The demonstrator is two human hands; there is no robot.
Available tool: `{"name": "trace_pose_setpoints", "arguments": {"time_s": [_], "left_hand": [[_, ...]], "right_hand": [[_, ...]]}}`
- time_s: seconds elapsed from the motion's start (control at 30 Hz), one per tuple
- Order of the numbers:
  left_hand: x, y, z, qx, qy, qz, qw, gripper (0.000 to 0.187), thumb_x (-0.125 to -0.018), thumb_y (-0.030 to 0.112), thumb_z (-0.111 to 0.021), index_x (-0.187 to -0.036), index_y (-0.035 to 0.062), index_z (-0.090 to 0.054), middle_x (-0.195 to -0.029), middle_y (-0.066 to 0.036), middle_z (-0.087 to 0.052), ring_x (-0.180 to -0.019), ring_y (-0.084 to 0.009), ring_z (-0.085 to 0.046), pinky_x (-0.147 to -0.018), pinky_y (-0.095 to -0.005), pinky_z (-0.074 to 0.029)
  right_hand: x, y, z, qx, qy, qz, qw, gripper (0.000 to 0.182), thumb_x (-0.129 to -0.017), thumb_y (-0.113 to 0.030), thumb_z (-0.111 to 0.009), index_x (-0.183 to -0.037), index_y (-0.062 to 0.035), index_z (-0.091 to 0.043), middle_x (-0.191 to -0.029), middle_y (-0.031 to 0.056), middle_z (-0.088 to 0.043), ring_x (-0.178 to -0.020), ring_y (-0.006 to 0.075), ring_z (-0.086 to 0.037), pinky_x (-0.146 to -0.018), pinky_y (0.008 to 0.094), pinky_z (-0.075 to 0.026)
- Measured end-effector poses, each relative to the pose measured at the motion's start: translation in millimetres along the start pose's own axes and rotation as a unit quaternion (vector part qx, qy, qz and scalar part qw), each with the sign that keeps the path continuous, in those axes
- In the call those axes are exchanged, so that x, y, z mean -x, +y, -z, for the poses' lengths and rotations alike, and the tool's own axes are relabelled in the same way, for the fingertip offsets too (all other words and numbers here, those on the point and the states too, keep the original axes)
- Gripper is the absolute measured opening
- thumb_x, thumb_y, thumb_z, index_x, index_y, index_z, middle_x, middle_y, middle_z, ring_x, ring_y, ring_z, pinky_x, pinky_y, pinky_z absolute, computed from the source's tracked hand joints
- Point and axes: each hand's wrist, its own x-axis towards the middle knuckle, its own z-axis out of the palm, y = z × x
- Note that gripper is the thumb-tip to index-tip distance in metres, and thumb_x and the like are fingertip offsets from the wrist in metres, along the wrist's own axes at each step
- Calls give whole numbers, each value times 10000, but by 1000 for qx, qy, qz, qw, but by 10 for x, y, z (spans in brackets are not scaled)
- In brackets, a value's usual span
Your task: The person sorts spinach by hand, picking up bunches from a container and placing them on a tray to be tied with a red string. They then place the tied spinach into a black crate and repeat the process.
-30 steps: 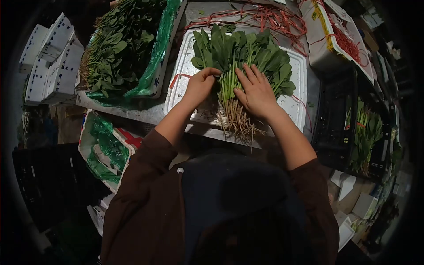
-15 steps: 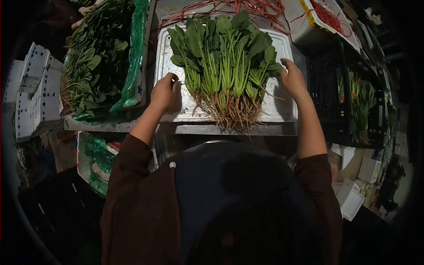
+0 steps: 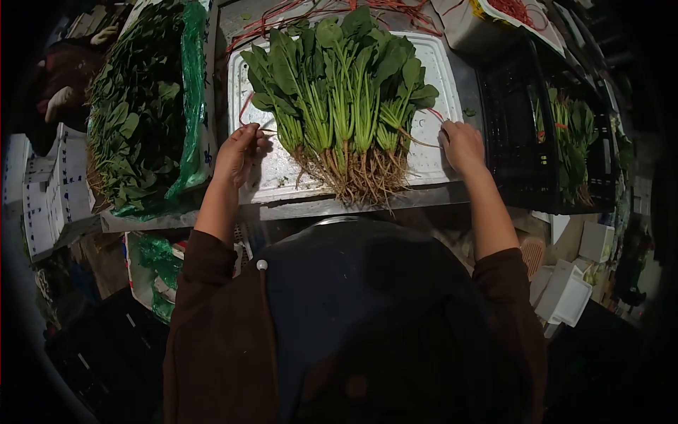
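Observation:
A large bunch of spinach (image 3: 346,106) lies on a white foam lid (image 3: 244,173), leaves away from me and roots toward me. To its left, my left hand (image 3: 238,150) pinches one end of a red tie (image 3: 245,106). My right hand (image 3: 464,145), right of the bunch, is closed on the other end of red tie, a short piece of which (image 3: 435,113) shows beside the leaves. The stretch between the two ends is hidden, apparently beneath the spinach. Neither hand touches the stems.
Loose greens fill a box lined with green plastic (image 3: 194,92) on the left. Red ties (image 3: 282,25) lie behind the lid, and more fill a white foam box (image 3: 459,25). A black crate (image 3: 505,120) at right holds tied greens (image 3: 575,134). Another person's gloved hand (image 3: 60,102) is at far left.
Both hands have closed on the ends of a red tie, which now shows at either side of the spinach. Half a second ago the fingers were more apart. The view has shifted slightly.

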Motion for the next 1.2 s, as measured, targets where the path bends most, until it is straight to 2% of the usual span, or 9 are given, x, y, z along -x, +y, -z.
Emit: {"name": "trace_pose_setpoints", "arguments": {"time_s": [0.17,0.33,0.63,0.7,0.8,0.83,1.0,1.07,1.2], "left_hand": [[19,-42,26,93,66,-26,993,194,-953,239,-507,-966,51,-555,-790,-22,-550,-684,-117,-508,-629,-243,-452],[-15,-5,-178,102,49,-46,993,194,-963,252,-480,-948,74,-555,-847,-38,-558,-700,-129,-512,-619,-241,-445],[-83,12,-11,175,8,-13,984,242,-946,266,-491,-898,32,-533,-869,-90,-569,-708,-145,-529,-587,-229,-464],[-96,-64,13,167,60,-7,984,236,-941,269,-494,-889,42,-530,-832,-90,-576,-698,-146,-540,-560,-221,-464],[-97,-67,-50,179,91,-31,979,219,-943,263,-490,-873,59,-530,-825,-82,-587,-707,-150,-560,-556,-216,-468],[-117,-26,18,173,6,-15,985,212,-943,267,-492,-866,74,-535,-847,-77,-603,-734,-159,-581,-566,-208,-471],[-223,21,-54,133,69,-59,987,199,-935,260,-500,-860,79,-539,-851,-64,-605,-727,-152,-570,-584,-214,-463],[-232,38,-163,119,105,-60,985,198,-934,257,-499,-856,79,-537,-841,-60,-600,-720,-150,-564,-593,-220,-461],[-251,85,-266,134,63,-84,985,181,-921,234,-506,-846,71,-535,-820,-58,-590,-701,-144,-537,-615,-227,-432]], "right_hand": [[179,109,189,-95,-141,-26,985,156,-877,-218,-536,-938,-97,-614,-817,163,-642,-835,362,-603,-775,432,-468],[-3,145,258,-97,18,-30,995,247,-865,-216,-529,-1059,-88,-610,-982,154,-623,-935,335,-589,-750,426,-491],[-214,168,-218,61,26,53,996,143,-870,-198,-492,-935,-97,-569,-945,131,-606,-913,330,-584,-719,464,-494],[-150,82,40,38,-133,-83,987,150,-897,-208,-475,-932,-88,-556,-913,150,-638,-840,355,-608,-702,475,-487],[-50,111,169,-79,-102,-33,991,186,-904,-225,-496,-966,-78,-590,-880,165,-650,-803,374,-618,-687,444,-479],[-23,34,282,-164,-97,3,982,196,-897,-228,-514,-982,-78,-607,-880,168,-647,-819,371,-618,-686,427,-478],[154,8,682,-197,-306,65,929,210,-889,-215,-536,-985,-55,-631,-867,185,-637,-841,339,-617,-729,371,-475],[36,152,677,-176,-103,-32,979,194,-890,-188,-535,-983,-49,-632,-871,179,-642,-818,314,-622,-738,355,-476],[-404,192,587,-319,61,-12,946,196,-894,-117,-495,-1039,-30,-595,-808,97,-625,-702,169,-572,-662,291,-445]]}}
